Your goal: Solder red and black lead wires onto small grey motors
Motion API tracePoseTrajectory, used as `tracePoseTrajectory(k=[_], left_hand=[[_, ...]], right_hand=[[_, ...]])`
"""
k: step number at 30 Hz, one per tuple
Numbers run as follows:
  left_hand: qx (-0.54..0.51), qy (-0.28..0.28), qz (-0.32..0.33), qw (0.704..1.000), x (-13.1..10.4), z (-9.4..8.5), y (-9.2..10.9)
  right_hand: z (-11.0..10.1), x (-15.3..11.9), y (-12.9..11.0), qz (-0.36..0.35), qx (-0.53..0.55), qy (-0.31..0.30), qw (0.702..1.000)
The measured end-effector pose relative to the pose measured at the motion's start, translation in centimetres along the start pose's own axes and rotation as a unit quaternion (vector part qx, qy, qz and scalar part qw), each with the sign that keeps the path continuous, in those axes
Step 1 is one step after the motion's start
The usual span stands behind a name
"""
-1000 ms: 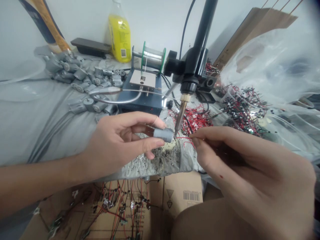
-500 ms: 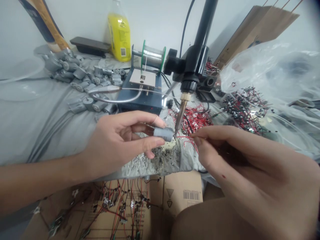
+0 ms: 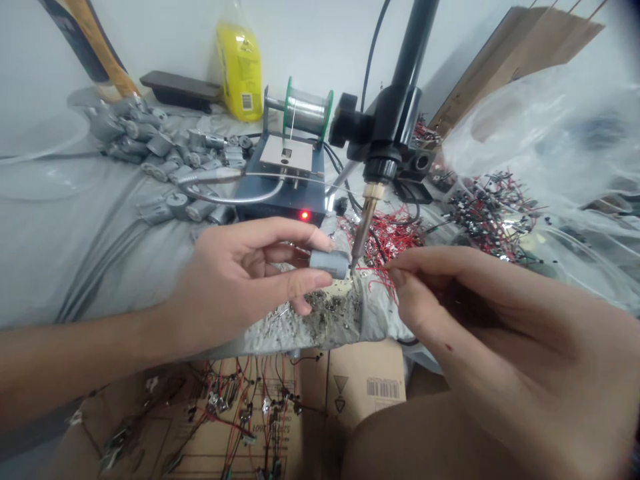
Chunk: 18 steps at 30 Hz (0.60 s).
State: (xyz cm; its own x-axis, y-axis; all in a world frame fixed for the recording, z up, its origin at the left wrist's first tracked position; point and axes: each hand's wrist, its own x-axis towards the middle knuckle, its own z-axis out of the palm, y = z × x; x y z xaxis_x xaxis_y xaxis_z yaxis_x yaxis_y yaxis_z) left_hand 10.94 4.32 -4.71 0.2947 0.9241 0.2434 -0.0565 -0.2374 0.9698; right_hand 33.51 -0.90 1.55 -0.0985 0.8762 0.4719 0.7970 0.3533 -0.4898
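Head view, looking down at a cluttered bench. At the centre, the left hand [image 3: 245,283] holds a small grey motor [image 3: 329,264] on its side between thumb and fingers, one end facing right. The right hand [image 3: 480,320] pinches a thin red wire [image 3: 370,269] between thumb and forefinger; the wire's free end points left, at the motor's right end. A soldering iron [image 3: 365,227], clamped on a black stand [image 3: 413,50], slants down to that same spot; whether its tip touches motor or wire is too small to tell.

Just beyond the left hand is a dark blue box [image 3: 273,212] with a lit red light [image 3: 305,215] and a solder spool [image 3: 307,113] on top. Far left lie a pile of grey motors [image 3: 157,148] and a yellow bottle [image 3: 243,73]. Right of the iron is a heap of red wires [image 3: 397,239]; farther right, a tangle of dark wired parts [image 3: 493,217] beside clear plastic [image 3: 540,127]. Nearest, below the bench edge, more wired parts [image 3: 245,415] lie over cardboard [image 3: 360,370].
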Motion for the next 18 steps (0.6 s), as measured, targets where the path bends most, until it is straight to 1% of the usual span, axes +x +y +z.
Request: tracePoseTrajectory(k=[6, 14, 18], left_hand=[[-0.021, -0.001, -0.007, 1.0, 0.08, 0.1, 0.01], [-0.018, 0.001, -0.005, 1.0, 0.01, 0.06, 0.06], [-0.006, 0.01, 0.0, 1.0, 0.02, 0.12, 0.05]], right_hand=[[0.12, -0.03, 0.2, -0.01, -0.003, 0.022, 1.0], [0.04, -0.12, 0.04, -0.007, -0.005, 0.013, 1.0], [0.07, -0.11, -0.03, -0.021, -0.004, 0.005, 1.0]])
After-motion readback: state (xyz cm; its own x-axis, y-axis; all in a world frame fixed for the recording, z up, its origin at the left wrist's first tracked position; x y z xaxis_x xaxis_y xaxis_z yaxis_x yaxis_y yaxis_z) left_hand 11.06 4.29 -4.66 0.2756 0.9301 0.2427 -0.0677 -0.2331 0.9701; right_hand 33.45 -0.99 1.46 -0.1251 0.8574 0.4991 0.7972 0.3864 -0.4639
